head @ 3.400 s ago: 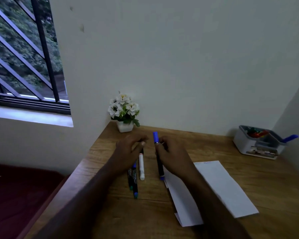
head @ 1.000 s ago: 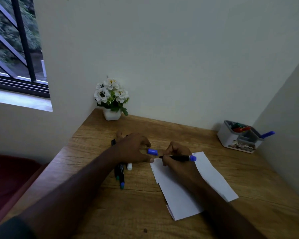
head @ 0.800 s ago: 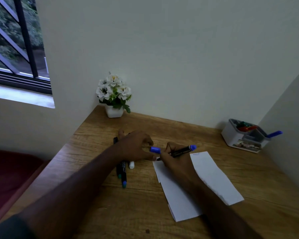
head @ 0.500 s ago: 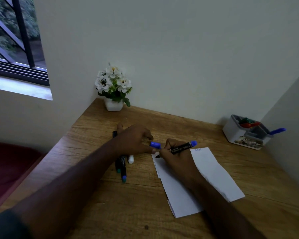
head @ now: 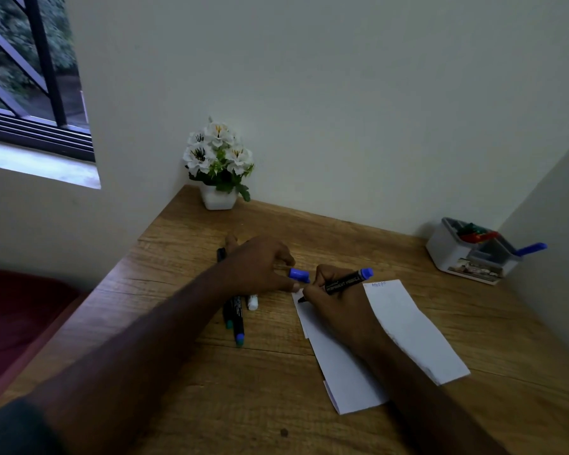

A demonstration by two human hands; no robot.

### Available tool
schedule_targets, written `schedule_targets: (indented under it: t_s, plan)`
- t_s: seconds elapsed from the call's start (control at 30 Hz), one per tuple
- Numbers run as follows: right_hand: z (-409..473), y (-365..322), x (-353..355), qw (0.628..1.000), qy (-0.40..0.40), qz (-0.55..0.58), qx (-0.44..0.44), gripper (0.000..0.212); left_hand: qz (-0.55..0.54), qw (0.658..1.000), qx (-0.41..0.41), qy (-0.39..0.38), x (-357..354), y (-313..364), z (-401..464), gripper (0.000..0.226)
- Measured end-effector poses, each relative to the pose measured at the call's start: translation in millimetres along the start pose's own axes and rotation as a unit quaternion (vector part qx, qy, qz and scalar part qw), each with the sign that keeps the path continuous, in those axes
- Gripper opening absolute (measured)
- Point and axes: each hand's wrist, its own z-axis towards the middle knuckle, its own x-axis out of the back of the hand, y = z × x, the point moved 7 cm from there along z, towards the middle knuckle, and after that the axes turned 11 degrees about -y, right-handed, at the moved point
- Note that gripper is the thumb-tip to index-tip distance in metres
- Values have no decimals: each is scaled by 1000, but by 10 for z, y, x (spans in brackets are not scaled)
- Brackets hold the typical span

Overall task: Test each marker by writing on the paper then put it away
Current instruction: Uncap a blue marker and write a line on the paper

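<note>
My right hand (head: 332, 300) grips a black marker with a blue end (head: 348, 282), its tip down on the top left corner of the folded white paper (head: 404, 326). My left hand (head: 260, 267) pinches the marker's blue cap (head: 298, 274) just left of the paper's corner. Under and beside my left hand lie three more markers (head: 237, 318) on the wooden desk (head: 276, 382): one black with a blue end, one black with a green end, and a white one (head: 252, 302). Faint blue writing (head: 379, 284) shows at the paper's far edge.
A white organiser (head: 470, 257) stands at the back right against the wall, holding a blue marker (head: 531, 248) and red and green items. A white pot of flowers (head: 219, 172) sits at the desk's back left corner. The desk's left edge drops off beside a window wall.
My right hand took the uncapped marker from upright to the paper and set its tip on the top left corner. My left hand came away with the blue cap and stays beside the paper.
</note>
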Motion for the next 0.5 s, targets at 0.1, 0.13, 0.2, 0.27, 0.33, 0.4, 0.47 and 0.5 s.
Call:
schedule_targets:
  t_s: [0.1,0.13,0.2,0.27,0.33,0.4,0.47,0.5]
  plan:
    - [19,15,-1,1000,11,-19,-10,34,13,1000,11,8,24,37,-24,53]
    - [20,22,-4,1000,13,-20,-13,35,13,1000,8,11,32,54,-26,53]
    - [17,31,-1,1000,14,-18,-15,35,11,1000,0,14,44,83,-41,54]
    - [9,35,9,1000,11,-11,-19,34,9,1000,-7,20,55,79,-38,56]
    - [5,33,19,1000,11,-5,-22,34,-7,1000,-11,20,41,49,-24,58]
    - [9,32,25,1000,16,-1,-19,36,-20,1000,-13,15,13,10,-2,61]
    - [11,18,8,1000,18,2,-9,36,-9,1000,-9,16,5,-5,2,61]
    - [10,6,-6,1000,15,2,-3,34,-1,1000,-8,16,7,-4,-1,60]
